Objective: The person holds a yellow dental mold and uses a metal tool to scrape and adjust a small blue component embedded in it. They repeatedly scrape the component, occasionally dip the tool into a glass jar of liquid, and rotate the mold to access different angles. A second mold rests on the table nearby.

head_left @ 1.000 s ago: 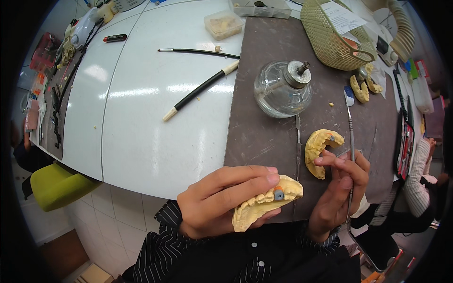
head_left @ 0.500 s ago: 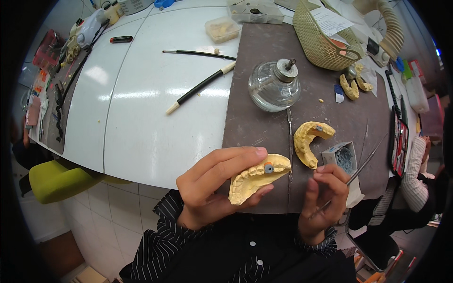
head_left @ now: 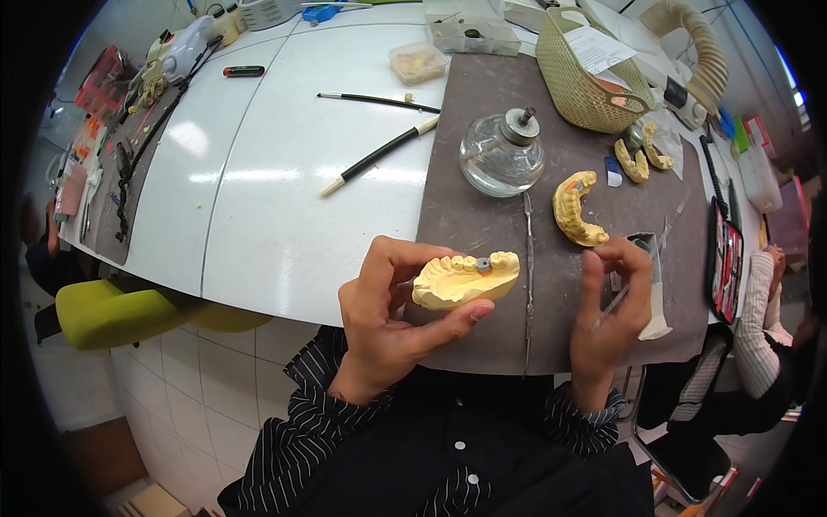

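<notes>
A pale yellow plaster dental cast (head_left: 457, 289) with one grey tooth sits between the thumb and fingers of my left hand (head_left: 379, 323). Orange material shows beneath the grey tooth. My right hand (head_left: 616, 310) pinches the end of a second, arch-shaped dental cast (head_left: 567, 207), which also bears a grey tooth. A thin metal hand tool (head_left: 674, 222) passes through the same hand, mostly hidden by the fingers. Behind that hand is a small open carton (head_left: 656, 297), partly covered.
A glass spirit burner (head_left: 500, 159) stands on the brown mat (head_left: 474, 345). A long metal instrument (head_left: 529, 276) lies between my hands. Brushes (head_left: 370, 161) lie left of the mat. Beyond are a woven basket (head_left: 590, 95) and more casts (head_left: 633, 162). Another person's sleeve (head_left: 760, 302) is at right.
The left hand's cast has tilted, showing more of its base side. My right hand and its cast have moved away from me, and that cast has turned.
</notes>
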Demonstrator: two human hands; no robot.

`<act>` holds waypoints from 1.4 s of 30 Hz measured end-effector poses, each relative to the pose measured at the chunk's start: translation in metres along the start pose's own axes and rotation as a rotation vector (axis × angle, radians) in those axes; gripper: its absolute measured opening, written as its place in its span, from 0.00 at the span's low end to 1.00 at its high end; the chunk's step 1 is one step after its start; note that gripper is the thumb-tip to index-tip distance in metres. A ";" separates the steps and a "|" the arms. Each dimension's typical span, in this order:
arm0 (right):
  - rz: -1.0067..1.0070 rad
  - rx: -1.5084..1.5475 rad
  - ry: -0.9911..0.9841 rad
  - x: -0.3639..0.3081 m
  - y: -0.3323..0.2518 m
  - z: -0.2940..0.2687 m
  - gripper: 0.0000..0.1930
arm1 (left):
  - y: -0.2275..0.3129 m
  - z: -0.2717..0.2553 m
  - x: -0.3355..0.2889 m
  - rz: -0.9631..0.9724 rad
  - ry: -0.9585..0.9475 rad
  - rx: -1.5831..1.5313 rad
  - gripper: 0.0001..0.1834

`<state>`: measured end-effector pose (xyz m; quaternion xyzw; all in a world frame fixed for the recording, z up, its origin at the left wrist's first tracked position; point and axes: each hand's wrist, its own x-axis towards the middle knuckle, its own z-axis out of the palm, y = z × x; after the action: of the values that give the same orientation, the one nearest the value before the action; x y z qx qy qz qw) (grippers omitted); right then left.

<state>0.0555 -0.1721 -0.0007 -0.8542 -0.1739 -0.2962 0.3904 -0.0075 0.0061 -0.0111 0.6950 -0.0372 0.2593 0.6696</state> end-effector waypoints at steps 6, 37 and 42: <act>0.135 0.564 0.249 -0.001 -0.003 -0.021 0.44 | -0.001 0.002 -0.001 -0.008 0.028 -0.010 0.23; -0.045 0.505 -0.451 -0.006 -0.045 -0.015 0.04 | -0.007 0.005 -0.005 0.273 -0.017 0.333 0.31; -0.052 0.477 -0.500 -0.004 -0.045 -0.017 0.04 | -0.010 0.004 -0.006 0.300 -0.035 0.302 0.30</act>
<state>0.0220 -0.1569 0.0312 -0.7802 -0.3503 -0.0385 0.5169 -0.0074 0.0015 -0.0226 0.7784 -0.1125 0.3467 0.5111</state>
